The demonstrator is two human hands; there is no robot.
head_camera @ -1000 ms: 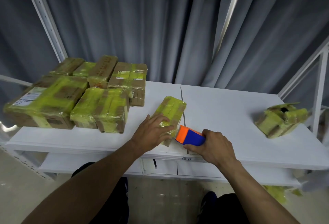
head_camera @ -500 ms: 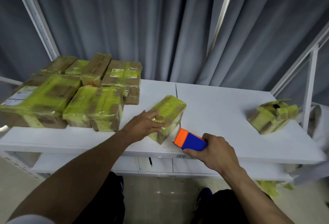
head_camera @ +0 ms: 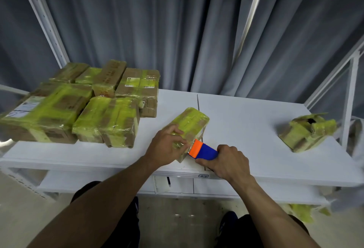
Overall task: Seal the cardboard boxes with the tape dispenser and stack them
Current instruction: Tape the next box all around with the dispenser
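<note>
Head view: on the worktop [head_camera: 246, 129], with the sealed pile [head_camera: 110, 119] at the left, the box [head_camera: 192, 119] lies near the front edge. Your left hand [head_camera: 165, 149] curls its grip over the box's near end. Your right hand [head_camera: 226, 162] has its grip wrapped round the dispenser [head_camera: 202, 151], whose toothed edge meets that end. Press the box down firmly and pull the tape taut before tearing.
</note>
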